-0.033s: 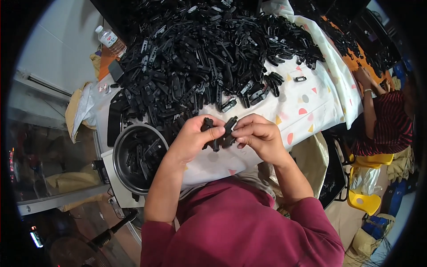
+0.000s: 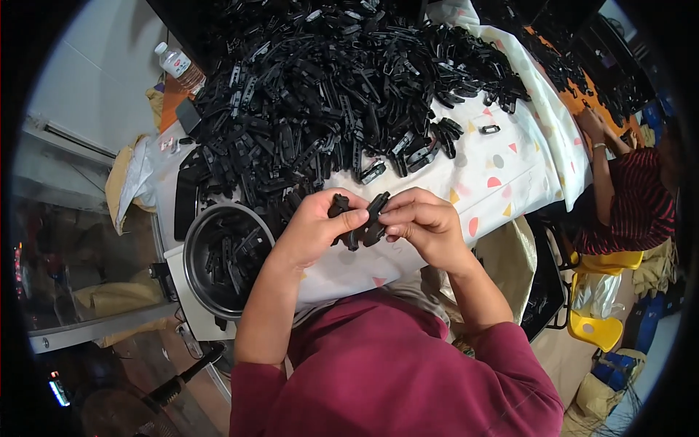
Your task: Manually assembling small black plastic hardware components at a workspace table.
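Close in front of my body, over the near edge of the cloth, both hands are together. My left hand (image 2: 318, 224) is closed round a dark plastic part (image 2: 339, 205), with thumb and fingers pressed on it; more black plastic shows below the thumb. A longer black plastic part (image 2: 376, 217) stands tilted between the hands, pinched at its right side by my right hand (image 2: 429, 224). The two parts' exact kind is too small to make out, and the fingers hide some of them. Just beyond lies a big heap of similar black plastic parts (image 2: 313, 109).
A metal bowl (image 2: 191, 280) holding black parts stands left of my left forearm. The patterned white cloth (image 2: 491, 164) covers the table. A bottle (image 2: 178, 64) stands at the far left. On the right, a person in a striped sleeve (image 2: 637, 193) works at an orange table beside a yellow chair (image 2: 595, 329).
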